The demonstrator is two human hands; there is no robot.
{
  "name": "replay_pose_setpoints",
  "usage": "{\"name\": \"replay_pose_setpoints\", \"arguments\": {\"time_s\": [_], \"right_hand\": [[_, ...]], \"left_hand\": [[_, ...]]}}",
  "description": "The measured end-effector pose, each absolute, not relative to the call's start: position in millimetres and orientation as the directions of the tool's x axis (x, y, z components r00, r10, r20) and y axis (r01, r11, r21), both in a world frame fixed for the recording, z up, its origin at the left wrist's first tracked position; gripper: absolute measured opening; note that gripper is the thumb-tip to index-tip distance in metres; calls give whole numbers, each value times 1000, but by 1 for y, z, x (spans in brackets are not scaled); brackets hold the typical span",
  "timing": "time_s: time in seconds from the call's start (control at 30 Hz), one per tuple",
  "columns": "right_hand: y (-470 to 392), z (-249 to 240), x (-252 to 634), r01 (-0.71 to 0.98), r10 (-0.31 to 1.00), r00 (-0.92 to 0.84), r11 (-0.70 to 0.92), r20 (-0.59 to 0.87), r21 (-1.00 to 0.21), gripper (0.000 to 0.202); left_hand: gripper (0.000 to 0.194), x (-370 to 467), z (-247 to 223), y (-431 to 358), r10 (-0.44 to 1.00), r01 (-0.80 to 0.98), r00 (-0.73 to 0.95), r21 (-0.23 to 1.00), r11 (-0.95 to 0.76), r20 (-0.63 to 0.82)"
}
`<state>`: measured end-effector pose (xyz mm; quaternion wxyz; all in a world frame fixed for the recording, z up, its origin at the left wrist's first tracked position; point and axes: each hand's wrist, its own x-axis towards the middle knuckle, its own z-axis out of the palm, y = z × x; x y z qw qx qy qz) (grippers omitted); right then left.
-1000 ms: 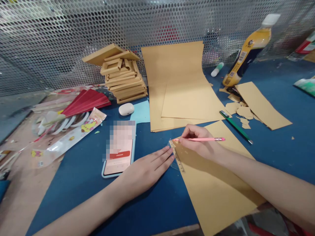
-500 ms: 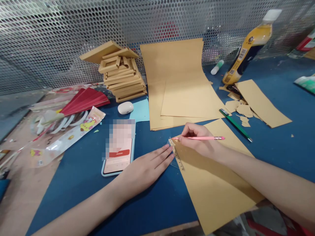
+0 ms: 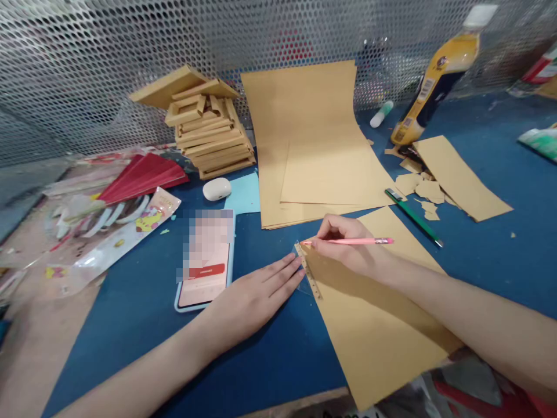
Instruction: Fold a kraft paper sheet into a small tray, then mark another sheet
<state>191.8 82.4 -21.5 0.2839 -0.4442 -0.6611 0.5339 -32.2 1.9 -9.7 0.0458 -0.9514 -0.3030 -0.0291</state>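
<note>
Fingers stretched out flat, my left hand point(image 3: 256, 296) presses on a small clear ruler point(image 3: 310, 277). The ruler lies along the left edge of a tan sheet of paper point(image 3: 369, 331), partly beyond that edge. In my right hand point(image 3: 348, 244) a pink pencil point(image 3: 363, 241) is pinched, its eraser end pointing right. Its tip is at the paper's upper left corner, beside the top of the ruler. The sheet's lower end hangs past the front edge of the table.
A phone point(image 3: 204, 284) lies left of my left hand, below a white earphone case point(image 3: 217, 189). Folded tan card pieces point(image 3: 217, 142) are stacked behind. Larger tan sheets point(image 3: 304, 116) lean on the perforated metal panel point(image 3: 108, 69). A green cutter point(image 3: 413, 217), paper scraps point(image 3: 429, 190) and a bottle point(image 3: 439, 75) are on the right.
The whole view has shifted slightly, so things sit a little further left and higher. Both hands keep nearly the same places on the ruler and paper, the pencil still at the corner.
</note>
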Motion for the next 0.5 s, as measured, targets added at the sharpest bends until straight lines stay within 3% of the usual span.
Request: {"name": "replay_pose_setpoints", "arguments": {"time_s": [0.5], "right_hand": [[84, -16, 193, 310, 882, -458, 42, -111, -950, 21]], "left_hand": [[46, -31, -8, 3, 562, 564, 826, -70, -823, 42]]}}
